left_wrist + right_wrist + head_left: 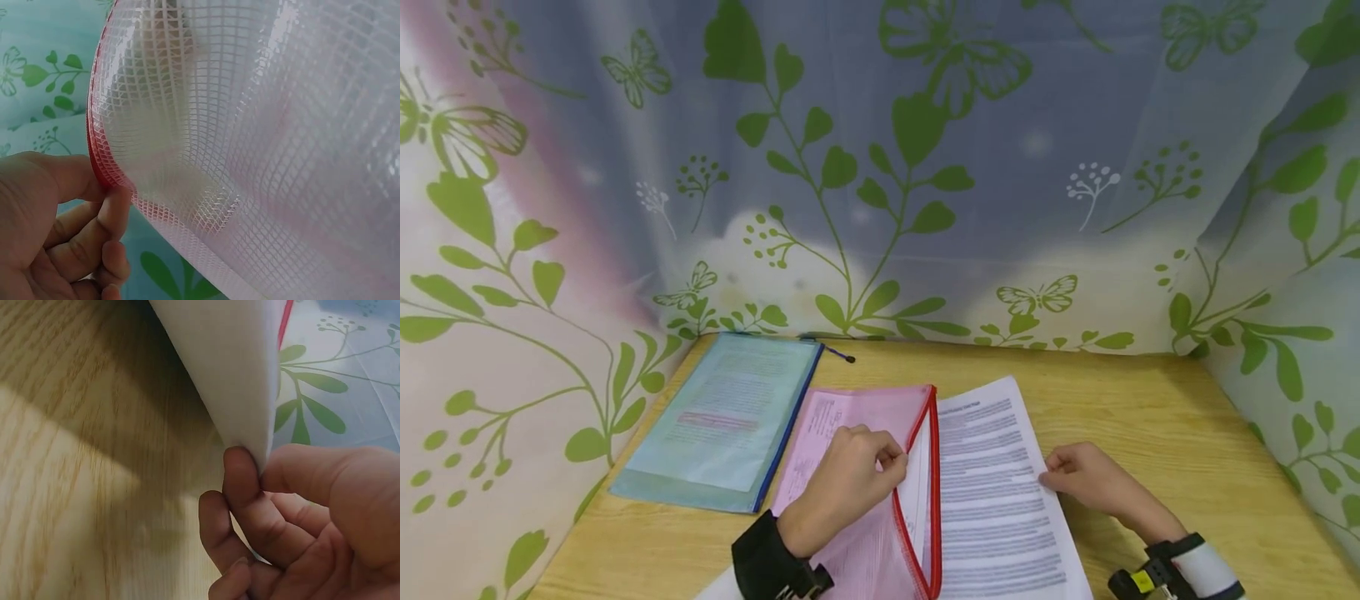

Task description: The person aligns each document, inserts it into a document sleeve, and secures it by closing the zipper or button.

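Hanging behind the worktop and along both its sides, a pale and blue-violet curtain [1037,192] printed with green leaves and butterflies encloses the scene. The worktop [1150,408] is yellowish wood-grain. At its left lies a translucent blue-green zip pouch [718,417] with a dark blue edge; a printed page shows through it, some lines marked pink.

Just right of that, at the near middle of the worktop, is a translucent pink mesh pouch [880,546] bordered by a red zip. Its right side gapes, white paper shows inside, and the left wrist view shows its glossy, fine white grid. Beside the gap is a white printed paper sheet [992,492], dense with dark lines of text; whether its left part sits inside the pouch, I cannot tell.

The left hand [853,471] pinches the pouch's red edge between thumb and forefinger. The right hand [1090,475] pinches the sheet's right edge the same way. Smallest is a dark zip pull [848,359] at the blue-green pouch's far corner.
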Demonstrator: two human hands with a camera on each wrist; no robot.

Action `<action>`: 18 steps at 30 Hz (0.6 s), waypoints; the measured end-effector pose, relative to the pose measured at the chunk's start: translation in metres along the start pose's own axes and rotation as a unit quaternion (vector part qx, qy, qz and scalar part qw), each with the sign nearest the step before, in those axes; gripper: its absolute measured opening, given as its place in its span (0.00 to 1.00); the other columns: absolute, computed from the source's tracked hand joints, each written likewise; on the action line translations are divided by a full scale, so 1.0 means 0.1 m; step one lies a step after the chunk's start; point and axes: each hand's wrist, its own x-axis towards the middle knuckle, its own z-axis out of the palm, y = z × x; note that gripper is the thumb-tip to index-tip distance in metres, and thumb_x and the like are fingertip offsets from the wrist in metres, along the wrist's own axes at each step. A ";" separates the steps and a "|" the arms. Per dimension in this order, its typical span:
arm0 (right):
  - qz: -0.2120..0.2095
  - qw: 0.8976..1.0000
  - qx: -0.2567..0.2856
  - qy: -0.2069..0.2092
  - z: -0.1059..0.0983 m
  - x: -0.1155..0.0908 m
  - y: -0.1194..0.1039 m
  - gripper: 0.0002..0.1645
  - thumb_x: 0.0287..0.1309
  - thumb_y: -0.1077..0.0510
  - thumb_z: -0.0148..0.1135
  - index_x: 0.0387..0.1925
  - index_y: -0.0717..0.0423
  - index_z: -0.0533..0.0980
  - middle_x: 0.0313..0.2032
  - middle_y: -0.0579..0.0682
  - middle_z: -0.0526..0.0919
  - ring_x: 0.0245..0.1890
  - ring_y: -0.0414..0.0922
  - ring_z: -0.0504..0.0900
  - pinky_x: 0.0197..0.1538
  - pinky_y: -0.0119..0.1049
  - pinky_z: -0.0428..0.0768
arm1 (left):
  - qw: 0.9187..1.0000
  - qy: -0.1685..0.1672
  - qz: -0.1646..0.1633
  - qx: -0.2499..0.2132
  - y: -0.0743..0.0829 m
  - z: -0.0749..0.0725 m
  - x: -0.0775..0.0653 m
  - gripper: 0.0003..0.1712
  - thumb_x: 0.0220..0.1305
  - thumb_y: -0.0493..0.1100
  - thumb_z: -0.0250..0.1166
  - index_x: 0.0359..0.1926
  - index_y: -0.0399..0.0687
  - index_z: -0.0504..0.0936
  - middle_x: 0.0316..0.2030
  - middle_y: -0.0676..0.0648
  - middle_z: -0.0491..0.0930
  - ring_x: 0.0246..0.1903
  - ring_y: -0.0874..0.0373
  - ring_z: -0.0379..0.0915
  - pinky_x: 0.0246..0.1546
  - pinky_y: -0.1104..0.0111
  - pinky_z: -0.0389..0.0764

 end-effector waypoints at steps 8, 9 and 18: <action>0.047 0.999 0.016 0.001 -0.15 -0.16 0.07 0.11 0.69 0.56 0.63 0.39 0.62 0.82 0.37 0.50 0.87 0.38 0.45 0.80 0.39 0.40 0.75 | 1.000 -0.006 -0.013 -0.022 0.00 0.00 -0.03 0.07 0.57 0.35 0.72 0.25 0.50 0.89 0.21 0.56 0.84 0.25 0.59 0.76 0.29 0.76 0.70; 0.050 0.998 0.022 -0.001 -0.18 -0.19 0.08 0.12 0.70 0.55 0.62 0.41 0.63 0.81 0.37 0.50 0.87 0.37 0.45 0.81 0.38 0.39 0.76 | 1.000 -0.004 -0.014 -0.023 -0.01 0.00 -0.03 0.07 0.57 0.35 0.73 0.25 0.50 0.89 0.21 0.56 0.84 0.25 0.59 0.76 0.29 0.76 0.70; 0.067 0.995 0.078 -0.003 -0.41 -0.44 0.15 0.22 0.74 0.50 0.58 0.51 0.67 0.80 0.33 0.48 0.87 0.31 0.42 0.80 0.33 0.35 0.72 | 1.000 -0.003 -0.021 -0.021 -0.01 -0.01 -0.04 0.07 0.58 0.34 0.72 0.25 0.50 0.89 0.21 0.57 0.83 0.25 0.64 0.73 0.29 0.76 0.70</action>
